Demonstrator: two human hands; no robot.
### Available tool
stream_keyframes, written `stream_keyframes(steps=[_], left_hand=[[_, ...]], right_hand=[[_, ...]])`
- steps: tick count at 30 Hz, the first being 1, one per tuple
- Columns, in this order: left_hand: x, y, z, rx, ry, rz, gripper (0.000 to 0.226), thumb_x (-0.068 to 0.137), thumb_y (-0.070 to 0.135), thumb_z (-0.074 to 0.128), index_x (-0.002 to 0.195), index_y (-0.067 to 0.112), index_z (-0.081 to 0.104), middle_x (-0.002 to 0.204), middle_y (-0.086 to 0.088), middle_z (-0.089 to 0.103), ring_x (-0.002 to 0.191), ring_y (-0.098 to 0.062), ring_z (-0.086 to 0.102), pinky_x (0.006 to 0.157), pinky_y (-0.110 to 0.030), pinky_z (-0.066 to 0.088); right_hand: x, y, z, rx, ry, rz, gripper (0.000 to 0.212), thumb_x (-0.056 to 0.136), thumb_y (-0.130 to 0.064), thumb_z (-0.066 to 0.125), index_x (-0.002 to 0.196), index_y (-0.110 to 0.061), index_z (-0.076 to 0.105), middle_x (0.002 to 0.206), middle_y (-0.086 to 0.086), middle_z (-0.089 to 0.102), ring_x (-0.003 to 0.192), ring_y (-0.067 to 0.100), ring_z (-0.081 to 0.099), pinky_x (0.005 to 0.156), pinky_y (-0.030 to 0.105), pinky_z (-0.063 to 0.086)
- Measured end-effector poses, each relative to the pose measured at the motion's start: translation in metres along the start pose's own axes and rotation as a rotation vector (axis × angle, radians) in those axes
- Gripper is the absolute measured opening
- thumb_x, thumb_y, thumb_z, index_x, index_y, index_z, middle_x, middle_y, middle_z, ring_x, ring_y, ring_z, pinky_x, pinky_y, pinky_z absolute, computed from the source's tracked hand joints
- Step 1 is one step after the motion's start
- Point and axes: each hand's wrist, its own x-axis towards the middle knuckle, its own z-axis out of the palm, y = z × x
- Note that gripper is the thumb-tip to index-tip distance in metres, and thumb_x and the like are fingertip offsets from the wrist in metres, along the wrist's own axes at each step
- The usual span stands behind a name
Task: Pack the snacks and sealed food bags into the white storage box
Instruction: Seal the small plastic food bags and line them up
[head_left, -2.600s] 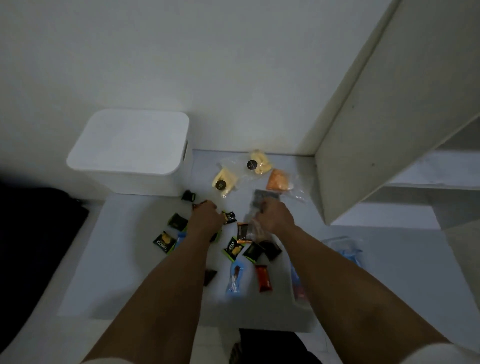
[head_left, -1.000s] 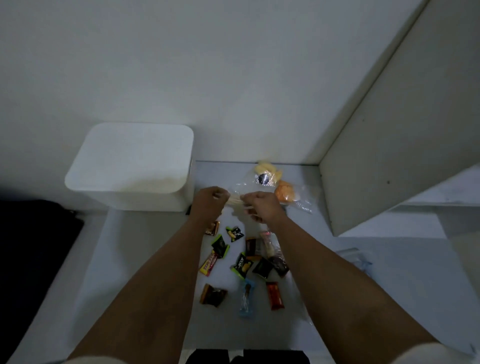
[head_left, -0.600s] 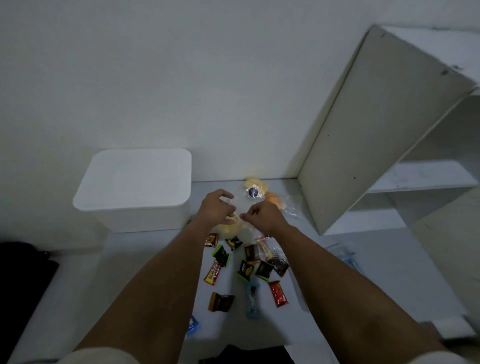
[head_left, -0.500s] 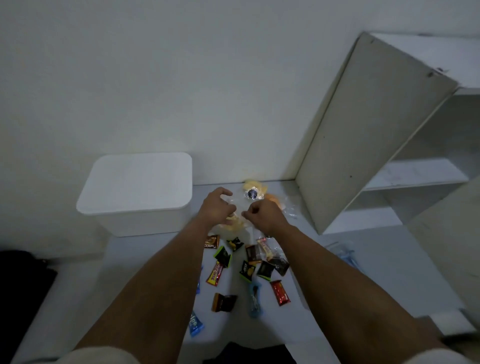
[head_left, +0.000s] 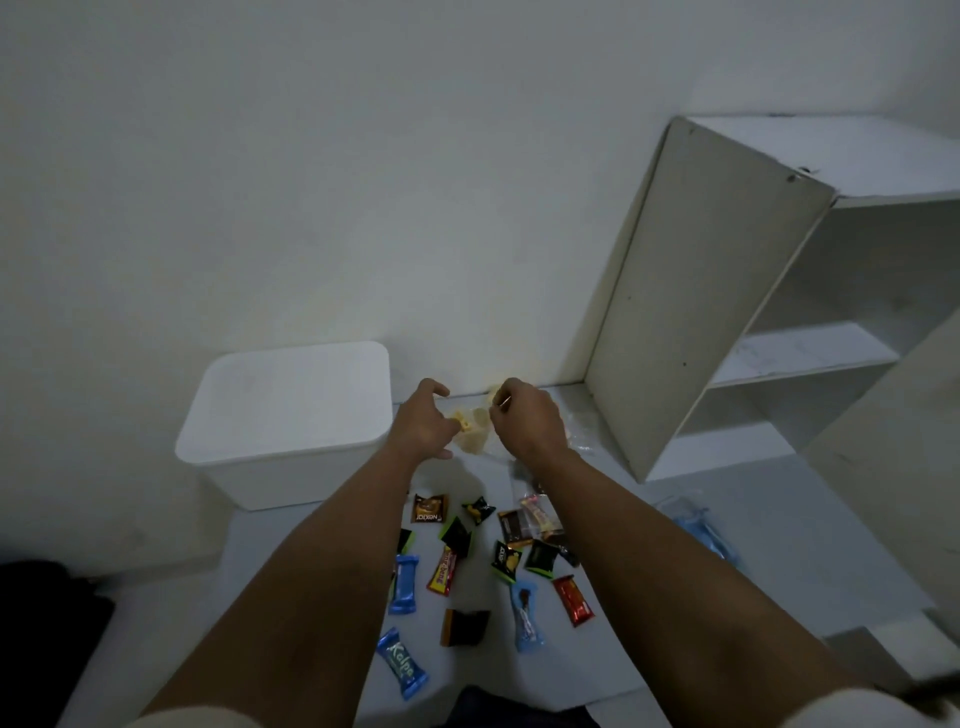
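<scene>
Clear bag w/ yellow snacks (head_left: 470, 434) at frame centre, pinched at top by both hands: left hand (head_left: 423, 423), right hand (head_left: 527, 418). White storage box (head_left: 291, 415), lid on, just left. Wrapped snacks (head_left: 467, 566) scattered below, lower centre. White shelf unit (head_left: 727, 291) at right.

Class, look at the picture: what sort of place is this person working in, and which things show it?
Probably a plain room at home, on the floor in a storage corner. Clues: an empty white shelf unit against a bare wall, a lidded white storage box, and wrapped snacks scattered on the floor.
</scene>
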Motion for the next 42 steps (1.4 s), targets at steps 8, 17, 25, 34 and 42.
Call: stream_keyframes(steps=[8, 17, 25, 34, 42], left_hand=[[-0.003, 0.012, -0.004, -0.007, 0.005, 0.039, 0.036, 0.090, 0.003, 0.063, 0.123, 0.016, 0.059, 0.086, -0.010, 0.064, 0.075, -0.022, 0.069, 0.065, -0.045, 0.065], [-0.009, 0.017, -0.008, -0.071, -0.004, -0.022, 0.028, 0.099, 0.024, 0.056, 0.124, 0.014, 0.064, 0.105, -0.013, 0.067, 0.074, -0.024, 0.076, 0.062, -0.036, 0.064], [-0.007, 0.031, -0.019, -0.192, 0.030, -0.113, 0.017, 0.093, 0.009, 0.055, 0.103, -0.003, 0.064, 0.082, -0.019, 0.068, 0.065, -0.024, 0.075, 0.068, -0.039, 0.065], [-0.004, 0.024, -0.033, -0.203, -0.032, -0.001, 0.042, 0.087, 0.052, 0.072, 0.103, 0.013, 0.071, 0.090, -0.006, 0.068, 0.080, -0.016, 0.065, 0.075, -0.032, 0.062], [0.003, 0.023, -0.033, -0.151, 0.077, 0.170, 0.037, 0.089, 0.037, 0.075, 0.085, 0.000, 0.069, 0.084, -0.008, 0.068, 0.081, -0.016, 0.060, 0.089, -0.044, 0.055]], right_hand=[[0.002, 0.004, 0.000, 0.140, -0.012, -0.111, 0.034, 0.080, 0.008, 0.059, 0.072, -0.025, 0.065, 0.083, 0.002, 0.067, 0.068, 0.022, 0.068, 0.063, 0.047, 0.060], [-0.004, -0.003, -0.011, 0.031, -0.127, -0.247, 0.031, 0.092, -0.014, 0.052, 0.101, -0.023, 0.080, 0.112, 0.000, 0.075, 0.101, 0.016, 0.067, 0.089, 0.031, 0.054], [-0.009, 0.006, -0.006, -0.036, -0.098, -0.367, 0.043, 0.091, -0.058, 0.058, 0.104, -0.022, 0.076, 0.103, -0.006, 0.073, 0.086, 0.012, 0.067, 0.075, 0.031, 0.053], [0.009, 0.010, -0.023, 0.233, -0.049, -0.137, 0.015, 0.090, -0.033, 0.069, 0.092, -0.021, 0.078, 0.088, -0.007, 0.077, 0.080, 0.009, 0.072, 0.080, 0.035, 0.059], [0.012, 0.001, -0.049, 0.698, -0.192, 0.056, 0.022, 0.085, -0.004, 0.075, 0.102, -0.002, 0.063, 0.089, 0.012, 0.075, 0.066, 0.017, 0.065, 0.049, 0.027, 0.051]])
